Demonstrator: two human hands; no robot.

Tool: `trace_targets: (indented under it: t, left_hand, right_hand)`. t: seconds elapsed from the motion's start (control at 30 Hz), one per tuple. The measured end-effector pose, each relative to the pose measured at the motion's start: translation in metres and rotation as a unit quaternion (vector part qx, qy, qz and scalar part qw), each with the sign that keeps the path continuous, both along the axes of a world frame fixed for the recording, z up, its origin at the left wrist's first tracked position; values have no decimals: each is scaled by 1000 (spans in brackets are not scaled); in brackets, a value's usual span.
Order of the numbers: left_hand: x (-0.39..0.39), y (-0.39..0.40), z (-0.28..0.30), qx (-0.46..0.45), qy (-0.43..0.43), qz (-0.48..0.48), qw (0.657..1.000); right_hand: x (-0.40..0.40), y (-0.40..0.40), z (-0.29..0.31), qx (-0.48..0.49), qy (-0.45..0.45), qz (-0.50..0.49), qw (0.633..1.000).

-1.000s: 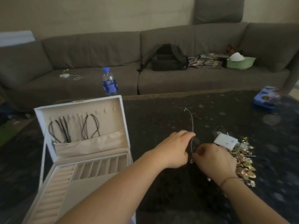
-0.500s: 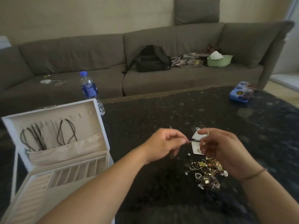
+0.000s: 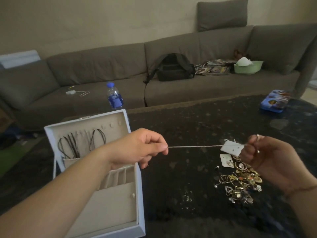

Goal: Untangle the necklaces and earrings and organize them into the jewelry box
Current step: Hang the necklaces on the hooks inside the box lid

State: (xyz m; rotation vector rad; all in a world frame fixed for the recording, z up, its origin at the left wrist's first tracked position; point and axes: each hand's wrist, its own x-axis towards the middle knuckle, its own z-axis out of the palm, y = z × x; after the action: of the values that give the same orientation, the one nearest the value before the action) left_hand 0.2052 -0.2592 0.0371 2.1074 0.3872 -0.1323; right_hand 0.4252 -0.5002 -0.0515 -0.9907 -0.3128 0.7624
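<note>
A: Head view first: what are the hands doing?

B: The left hand (image 3: 142,148) is pinching one end of a thin silver chain (image 3: 193,146) between curled fingers and thumb. The right hand (image 3: 267,157) is gripping the other end, fingers curled round it, so the chain is running taut and nearly level between them above the dark table (image 3: 197,127).

A: Is anything else sitting in the right hand?

B: A white earring card (image 3: 232,148) is showing just at its fingertips, touching the chain's line; I cannot tell whether the fingers are holding it.

A: Where is the rest of the jewelry lying?

B: A tangled pile of gold and silver pieces (image 3: 240,184) is lying on the table below the right hand, with a second white card (image 3: 226,160) at its upper edge.

A: And the jewelry box?

B: The jewelry box (image 3: 133,212) is standing open on the left, partly under the left forearm. Dark cord necklaces (image 3: 72,145) are hanging inside its raised lid.

A: What is sitting behind?

B: A water bottle (image 3: 115,97) is standing beyond the box, a blue tin (image 3: 274,103) is resting at the table's far right, and a black backpack (image 3: 175,67) is sitting on the grey sofa (image 3: 85,66).
</note>
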Motion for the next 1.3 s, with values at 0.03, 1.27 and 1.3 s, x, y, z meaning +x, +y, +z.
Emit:
trace_targets:
  t: [0.03,1.27,1.3]
  left_hand:
    - [-7,1,6,6,-8,16,1000]
    - [-107,81,8,-15,-207,142,968]
    - [-106,84,-2,-7,-203,144,969]
  right_hand:
    - [-2,1,-1,-23,-34,18,999]
    - [-182,172,155,-151,-302,190,922]
    - [-181,178,157,-152,-300,190,922]
